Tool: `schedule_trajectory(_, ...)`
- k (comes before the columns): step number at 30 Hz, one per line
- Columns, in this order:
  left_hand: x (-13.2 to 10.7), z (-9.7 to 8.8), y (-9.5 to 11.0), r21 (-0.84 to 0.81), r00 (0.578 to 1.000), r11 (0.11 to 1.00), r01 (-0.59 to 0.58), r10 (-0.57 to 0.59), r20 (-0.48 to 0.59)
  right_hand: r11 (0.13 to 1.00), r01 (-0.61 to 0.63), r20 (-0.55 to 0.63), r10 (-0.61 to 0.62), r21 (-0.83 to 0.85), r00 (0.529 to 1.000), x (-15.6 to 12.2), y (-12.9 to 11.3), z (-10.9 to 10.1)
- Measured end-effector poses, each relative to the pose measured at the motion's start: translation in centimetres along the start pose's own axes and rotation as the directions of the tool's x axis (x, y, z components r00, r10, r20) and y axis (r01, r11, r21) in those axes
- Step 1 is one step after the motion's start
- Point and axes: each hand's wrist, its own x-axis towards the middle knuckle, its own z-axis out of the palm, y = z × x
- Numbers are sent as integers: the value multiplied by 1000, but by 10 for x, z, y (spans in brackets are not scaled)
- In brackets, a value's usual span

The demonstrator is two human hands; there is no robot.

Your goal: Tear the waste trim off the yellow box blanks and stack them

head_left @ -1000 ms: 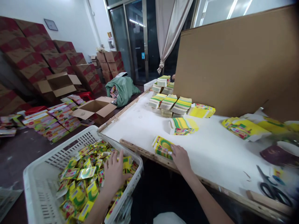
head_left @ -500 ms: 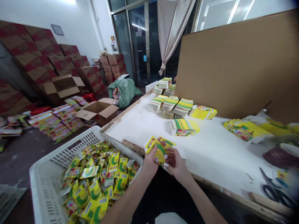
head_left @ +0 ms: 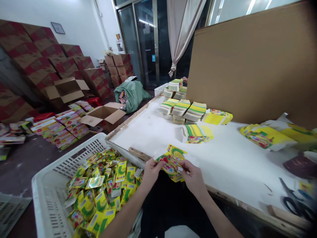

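Observation:
Over the near edge of the table, both hands grip a small yellow-and-green printed carton (head_left: 169, 166), fairly flat and tilted. My left hand (head_left: 151, 171) pinches its left edge between thumb and fingers. My right hand (head_left: 192, 176) is closed on its right edge, beside a small white flap. Just behind it shows another yellow printed panel (head_left: 177, 151); whether it is a separate carton I cannot tell. At my left a white plastic basket (head_left: 42, 185) holds many small yellow-green packs (head_left: 101, 201). On the table a bundle of flat cartons (head_left: 194, 133) lies beyond my hands.
Stacks of flat cartons (head_left: 182, 108) stand farther back by a large cardboard sheet (head_left: 247, 62). Scissors (head_left: 292, 205) and a wood block (head_left: 284, 215) lie at the right. Open boxes (head_left: 106, 114) and a green sack (head_left: 135, 96) are on the floor. Another person's hand (head_left: 185, 79) shows at the far end.
My hands have moved apart, the left one to the left and the right one to the right. The carton between them has turned and shows a wider printed face.

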Motion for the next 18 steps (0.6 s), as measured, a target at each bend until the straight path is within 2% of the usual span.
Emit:
schedule_trajectory(2, 0, -14, 17, 67, 994, 998, -5, -2, 105, 981, 101, -15, -105, -163, 994, -2, 2, -7)
schedule_trajectory(4, -1, -22, 37, 239, 979, 967, -82, 33, 203, 910, 251, 35, -254, -331, 967, -4, 2, -12)
schedule_trajectory(7, -7, -17, 52, 564, 943, 796, -222, 29, 330, 749, 499, 236, -440, -437, 867, -8, -2, -14)
schedule_trajectory(8, -9, -12, 51, 623, 930, 743, -244, -2, 367, 710, 552, 267, -483, -437, 834, -10, -4, -12)
schedule_trajectory(9, -12, -6, 47, 660, 924, 709, -249, -32, 382, 696, 570, 241, -520, -436, 819, -12, -5, -10)
schedule_trajectory(10, -14, 0, 41, 686, 930, 688, -235, -48, 366, 716, 546, 152, -539, -435, 829, -13, -6, -6)
schedule_trajectory(12, -19, 11, 27, 711, 955, 676, -195, -34, 294, 849, 392, -140, -462, -354, 876, -15, -7, 1)
schedule_trajectory(13, -22, 16, 22, 717, 968, 675, -174, -14, 249, 926, 290, -261, -349, -240, 900, -15, -7, 5)
schedule_trajectory(14, -24, 20, 17, 724, 979, 672, -157, 7, 205, 979, 184, -313, -203, -88, 928, -14, -7, 9)
schedule_trajectory(15, -26, 23, 14, 733, 985, 664, -146, 27, 171, 995, 75, -282, -52, 72, 958, -13, -7, 12)
schedule_trajectory(16, -28, 25, 12, 742, 987, 654, -148, 49, 154, 977, -32, -189, 73, 211, 979, -11, -7, 15)
schedule_trajectory(18, -30, 28, 13, 742, 977, 638, -207, 101, 185, 893, -224, 58, 219, 391, 974, -8, -6, 19)
